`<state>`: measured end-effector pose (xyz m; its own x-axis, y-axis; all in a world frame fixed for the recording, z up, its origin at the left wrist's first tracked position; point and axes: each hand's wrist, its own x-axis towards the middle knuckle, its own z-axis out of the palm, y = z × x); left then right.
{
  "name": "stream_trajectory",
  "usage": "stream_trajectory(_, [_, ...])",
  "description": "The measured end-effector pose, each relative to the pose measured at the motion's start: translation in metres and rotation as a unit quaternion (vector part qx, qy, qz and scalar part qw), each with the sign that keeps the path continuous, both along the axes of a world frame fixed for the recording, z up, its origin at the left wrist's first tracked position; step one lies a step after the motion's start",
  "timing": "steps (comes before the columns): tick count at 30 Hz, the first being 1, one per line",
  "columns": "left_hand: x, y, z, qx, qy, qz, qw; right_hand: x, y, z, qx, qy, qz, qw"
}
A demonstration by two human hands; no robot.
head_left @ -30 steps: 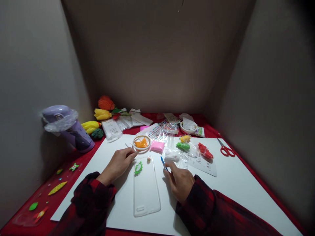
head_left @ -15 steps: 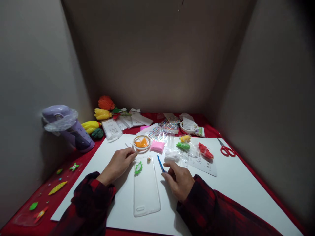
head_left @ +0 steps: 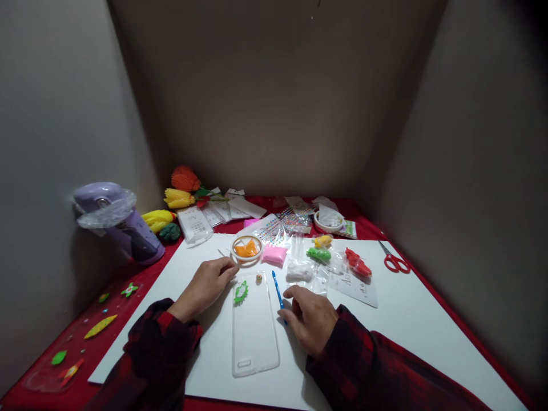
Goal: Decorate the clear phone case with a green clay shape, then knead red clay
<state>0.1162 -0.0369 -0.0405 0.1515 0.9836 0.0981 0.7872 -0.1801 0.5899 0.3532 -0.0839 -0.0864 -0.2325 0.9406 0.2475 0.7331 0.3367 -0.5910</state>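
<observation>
A clear phone case (head_left: 256,337) lies on the white board, with a green-edged leaf-like piece (head_left: 241,291) and a small round bead-like piece (head_left: 259,277) near its top. Beside the case's upper left corner rests my left hand (head_left: 208,285), thumb and fingers pressed together; whether anything is between them is too small to make out. A blue modelling tool (head_left: 278,291) lies along the right of the case. My right hand (head_left: 311,317) is just right of it, thumb tip by the tool's lower end and index finger apart from it.
Behind the case are a white ring (head_left: 235,258) with orange clay, a pink clay packet (head_left: 274,255), and green (head_left: 319,254) and red (head_left: 358,264) clay packets. Red scissors (head_left: 396,263) lie right. A purple device (head_left: 117,222) stands left, near a decorated clear case (head_left: 47,382).
The blue tool has come down onto the board, turned a little more upright, and my right thumb and index finger have parted from around it. My left hand has stayed put.
</observation>
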Motion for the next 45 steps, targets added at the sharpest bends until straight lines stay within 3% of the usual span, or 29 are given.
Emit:
stream_trajectory(14, [0.0001,0.001,-0.0016,0.004,0.007,-0.002,1.0,0.0042,0.0059,-0.0049,0.026,-0.054,-0.013,0.998])
stream_trajectory(45, [-0.0005,0.0011,-0.0013,-0.002,0.011,-0.005,1.0,0.0045,0.0059,-0.004,-0.008,-0.076,-0.007,0.997])
